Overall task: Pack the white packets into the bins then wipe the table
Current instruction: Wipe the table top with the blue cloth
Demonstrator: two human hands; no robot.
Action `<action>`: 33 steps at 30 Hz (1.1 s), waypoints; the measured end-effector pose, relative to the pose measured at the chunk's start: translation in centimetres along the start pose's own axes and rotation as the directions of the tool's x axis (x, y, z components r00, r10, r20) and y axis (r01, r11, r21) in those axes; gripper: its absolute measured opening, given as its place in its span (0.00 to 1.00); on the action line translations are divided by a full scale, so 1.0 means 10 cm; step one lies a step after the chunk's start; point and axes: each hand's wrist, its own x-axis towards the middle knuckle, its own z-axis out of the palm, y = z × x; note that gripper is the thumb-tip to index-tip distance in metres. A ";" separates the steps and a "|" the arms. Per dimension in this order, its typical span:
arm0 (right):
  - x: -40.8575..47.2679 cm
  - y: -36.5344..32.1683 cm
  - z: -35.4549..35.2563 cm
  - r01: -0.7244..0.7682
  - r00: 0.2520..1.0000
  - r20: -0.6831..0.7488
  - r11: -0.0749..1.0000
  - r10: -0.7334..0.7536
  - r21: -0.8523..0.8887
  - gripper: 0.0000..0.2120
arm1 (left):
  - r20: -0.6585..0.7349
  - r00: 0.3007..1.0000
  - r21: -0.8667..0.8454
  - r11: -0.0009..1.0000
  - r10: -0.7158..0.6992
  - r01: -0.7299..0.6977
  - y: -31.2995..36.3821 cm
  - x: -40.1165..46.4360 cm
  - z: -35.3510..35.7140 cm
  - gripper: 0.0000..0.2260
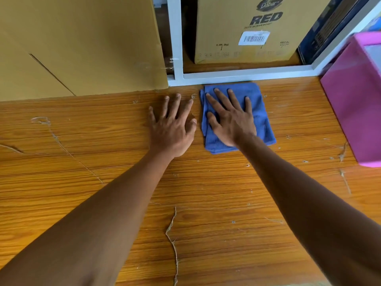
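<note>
Desk (206, 182) bears no white packets; wiping stage, I judge. Blue cloth (259, 112) lies at the far edge, long axis running away from me, under my flat, spread right hand (231, 118). Left hand (175, 124) rests open just beside it, holding nothing.

One view only, worn on my head, and it looked forward and steeply down over my outstretched arms onto the table (206, 203). It sat close: the near edge fell out of frame, the far edge ran across the upper part, wide-angle lens bending the edges.
</note>
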 end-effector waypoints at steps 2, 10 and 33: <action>0.19 0.01 0.01 -0.025 1.000 0.006 1.000 0.025 -0.010 0.31 | -0.001 1.000 0.005 1.000 -0.001 0.001 -0.01 -0.01 0.01 0.28; -0.86 -0.23 0.14 -0.029 1.000 -0.011 1.000 0.029 0.012 0.30 | 0.015 1.000 0.001 1.000 -0.022 0.022 0.00 -0.01 -0.02 0.28; -2.16 -0.59 0.20 -0.066 0.998 -0.002 0.997 0.066 0.030 0.30 | 0.026 1.000 0.032 0.999 0.002 -0.002 0.03 -1.25 -0.10 0.28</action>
